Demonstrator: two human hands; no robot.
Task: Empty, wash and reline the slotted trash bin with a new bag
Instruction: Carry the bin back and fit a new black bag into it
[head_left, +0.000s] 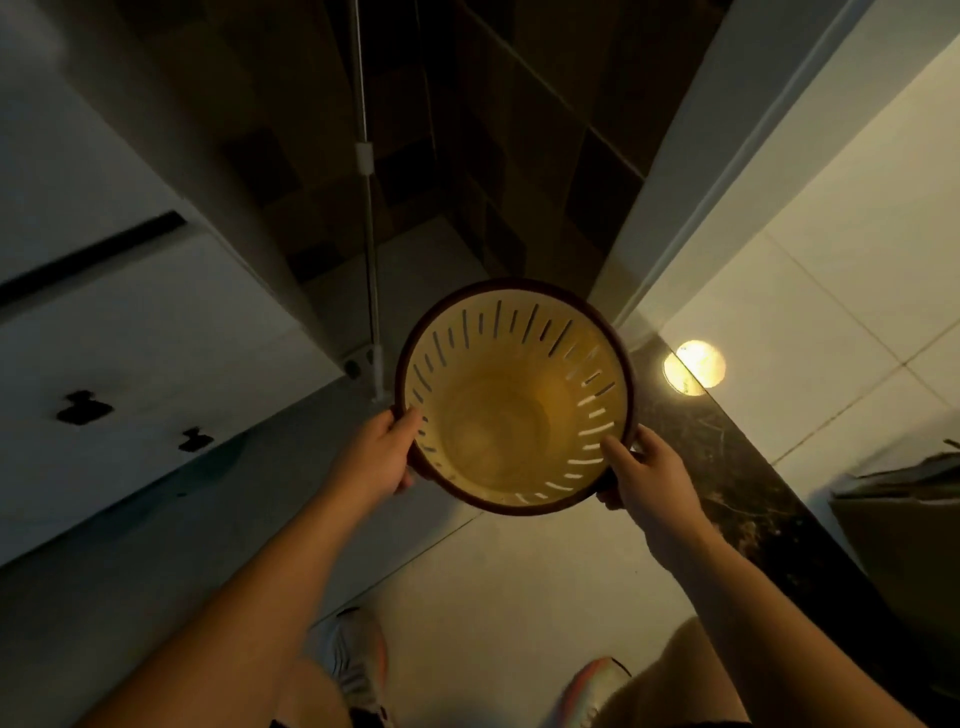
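Observation:
The slotted trash bin (511, 400) is yellow with a dark brown rim, held up in front of me above the floor, mouth toward me. It has no bag inside and nothing lies on its bottom. My left hand (384, 452) grips the rim on the left, thumb over the edge. My right hand (641, 467) grips the rim on the right, thumb inside against the slots.
A mop or broom pole (370, 249) stands in a dark tiled doorway ahead. A white door or cabinet (104, 322) is on the left. A dark marble threshold (727, 467) runs on the right, a grey box (904, 514) beyond it. My feet show below.

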